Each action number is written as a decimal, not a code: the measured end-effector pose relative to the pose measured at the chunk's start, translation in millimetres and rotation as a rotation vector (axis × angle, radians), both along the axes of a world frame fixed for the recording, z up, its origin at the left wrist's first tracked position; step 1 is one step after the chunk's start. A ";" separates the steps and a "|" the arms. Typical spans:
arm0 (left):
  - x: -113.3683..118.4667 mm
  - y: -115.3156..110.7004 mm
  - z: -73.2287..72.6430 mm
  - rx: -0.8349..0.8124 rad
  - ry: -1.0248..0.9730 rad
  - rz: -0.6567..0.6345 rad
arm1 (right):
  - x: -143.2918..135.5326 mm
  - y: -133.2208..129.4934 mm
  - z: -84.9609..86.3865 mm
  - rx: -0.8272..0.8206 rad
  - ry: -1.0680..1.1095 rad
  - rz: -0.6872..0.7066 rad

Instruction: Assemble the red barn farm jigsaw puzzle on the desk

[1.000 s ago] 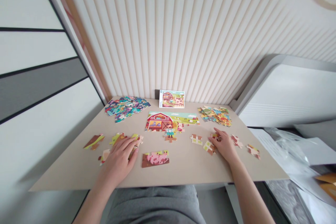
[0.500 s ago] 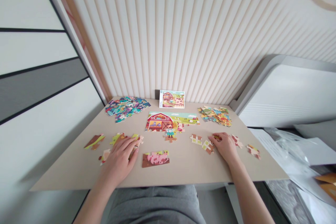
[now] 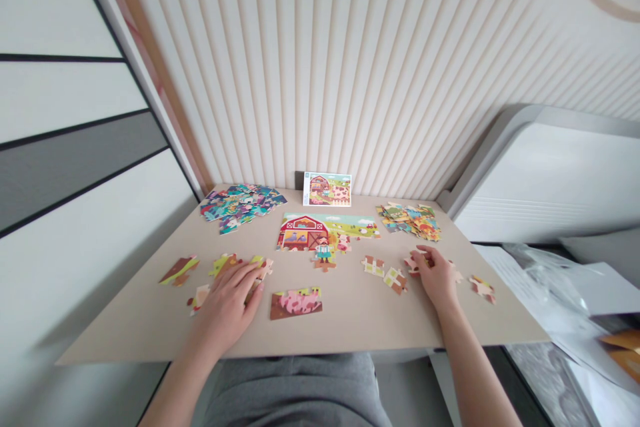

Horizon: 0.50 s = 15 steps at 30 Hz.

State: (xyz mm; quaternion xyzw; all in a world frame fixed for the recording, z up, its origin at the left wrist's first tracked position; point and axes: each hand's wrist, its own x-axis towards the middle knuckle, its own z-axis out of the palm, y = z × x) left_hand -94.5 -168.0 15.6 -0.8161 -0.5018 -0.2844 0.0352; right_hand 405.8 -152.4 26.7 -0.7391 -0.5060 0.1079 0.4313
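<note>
My left hand point(image 3: 235, 293) lies flat with fingers stretched over several loose puzzle pieces, partly hiding a green-and-yellow piece point(image 3: 223, 263) and a white-and-red piece point(image 3: 200, 298). On the right, my right hand point(image 3: 435, 273) has its thumb and fingers closed around a pink-and-red puzzle piece point(image 3: 413, 265) at the table surface. Beside it lie two fence pieces point(image 3: 374, 266), point(image 3: 396, 280). Between my hands, farther back, is a partly joined farm puzzle point(image 3: 305, 233) with a barn and a farmer figure. A joined pig section point(image 3: 297, 303) sits nearer to me.
A picture card point(image 3: 327, 189) leans against the ribbed wall. Piles of blue-purple pieces point(image 3: 243, 203) and yellow-green pieces point(image 3: 410, 220) lie at the back corners. A brown-and-green section point(image 3: 179, 270) is far left, a single piece point(image 3: 483, 289) far right. Plastic wrapping point(image 3: 550, 273) lies beyond the table point(image 3: 350, 333).
My right hand has shifted slightly right and back, from beside the fence pieces to the pink-and-red piece. My left hand has stayed in place.
</note>
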 end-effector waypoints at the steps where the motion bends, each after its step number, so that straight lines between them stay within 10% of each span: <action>1: -0.1 0.1 -0.2 0.003 -0.001 -0.002 | -1.1 -0.5 1.5 0.027 0.038 0.004; 15: -2.0 1.4 -4.8 -0.012 0.005 -0.005 | 0.0 8.8 -0.5 0.082 0.342 0.128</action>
